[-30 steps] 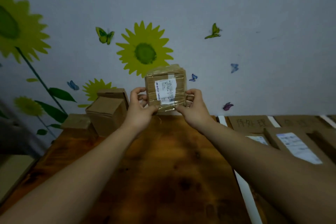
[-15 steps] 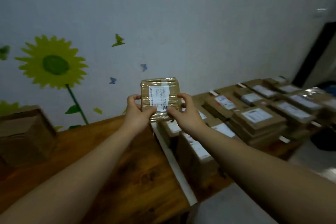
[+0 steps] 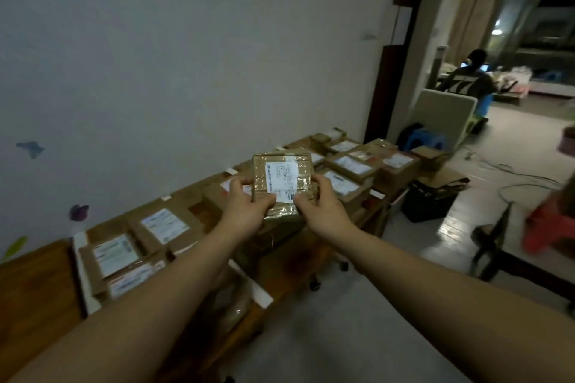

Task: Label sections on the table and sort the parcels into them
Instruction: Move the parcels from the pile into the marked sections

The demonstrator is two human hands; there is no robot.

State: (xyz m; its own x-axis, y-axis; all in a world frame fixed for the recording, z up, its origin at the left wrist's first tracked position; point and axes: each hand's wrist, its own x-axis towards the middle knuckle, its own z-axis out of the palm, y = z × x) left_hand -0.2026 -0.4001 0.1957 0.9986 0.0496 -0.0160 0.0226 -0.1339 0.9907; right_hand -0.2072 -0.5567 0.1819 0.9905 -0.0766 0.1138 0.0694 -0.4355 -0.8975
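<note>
What changed: a moment ago the view showed a sunflower wall and bare brown wood; now the head has turned to the right, and rows of sorted boxes (image 3: 161, 225) fill the table (image 3: 31, 283)
What stayed: the small parcel (image 3: 303, 171) is in the same two-hand hold as before
What that means: I think the person has read the parcel and is now looking for the section where it belongs
Left hand (image 3: 245, 211): fingers curled round the parcel's left edge, thumb on the front
Right hand (image 3: 323, 211): fingers curled round the right edge, thumb near the white sticker (image 3: 281, 180)
Parcel and hands: it sits between the two hands, held up with the sticker facing the person
Parcel and table: it is up in the air over the rows of boxes and does not touch any of them
Sections: white strips (image 3: 82, 274) split the table into parts, and many parts already hold boxes
Next step, my guess: lower the parcel into the part that matches its sticker; the sticker's words are too small to read
</note>
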